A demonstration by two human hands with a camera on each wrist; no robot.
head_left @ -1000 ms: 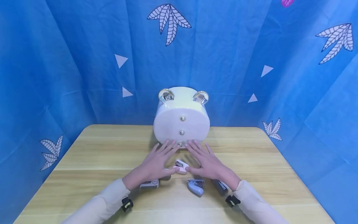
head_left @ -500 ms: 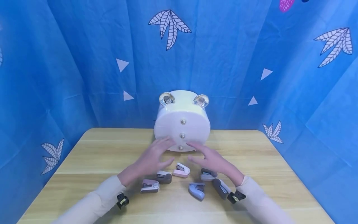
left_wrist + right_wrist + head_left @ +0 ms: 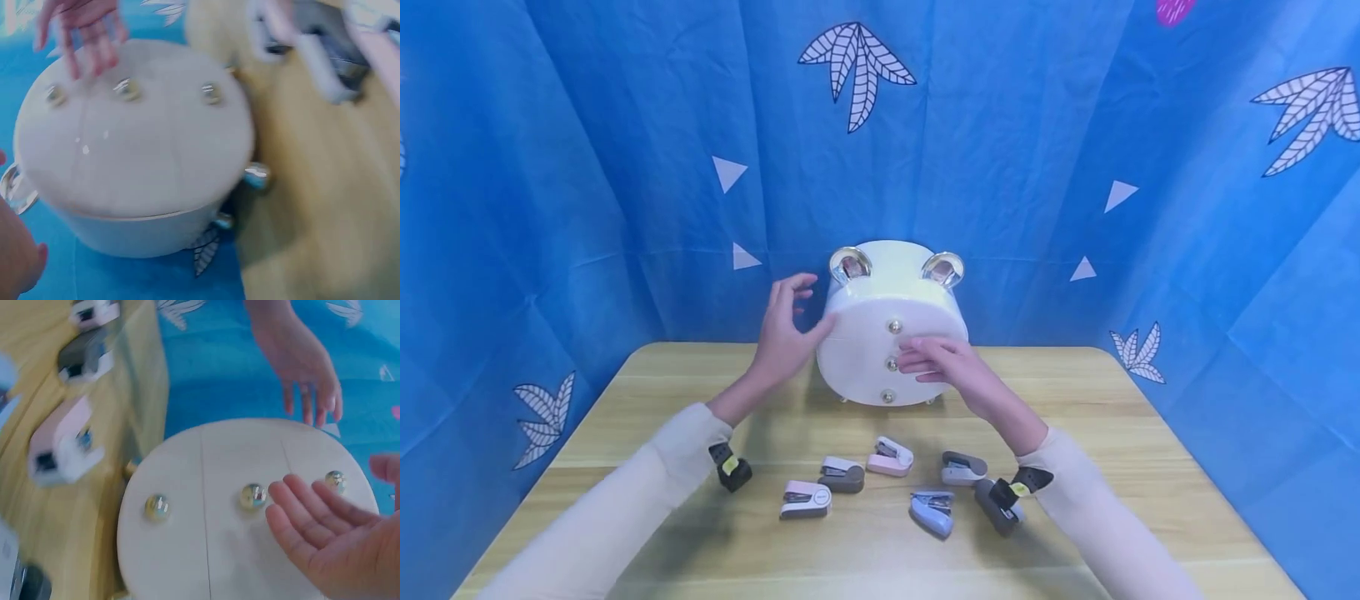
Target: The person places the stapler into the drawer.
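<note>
A white rounded box (image 3: 857,358) with shiny ear-shaped rings and a column of 3 round gold knobs stands at the back of the table. My left hand (image 3: 781,337) is raised at the box's left side, fingers loosely bent and thumb near its front edge; contact cannot be told. In front of the knobs hovers my right hand (image 3: 958,371), its fingers extended and grasping nothing. The right wrist view has those fingers near the middle knob (image 3: 253,496). Several small staplers lie nearer me, including a pink-and-white one (image 3: 891,457) and a blue one (image 3: 932,513).
Other staplers are a white-and-grey one (image 3: 842,474), a pink-topped one (image 3: 806,500), a dark-topped one (image 3: 964,468) and a dark one (image 3: 996,508) under the right wrist. A blue patterned curtain (image 3: 1015,167) hangs close behind the wooden table (image 3: 700,375).
Both hands have lifted from low over the staplers toward the box. The left has moved up to its left side, and the right has risen to the knobs.
</note>
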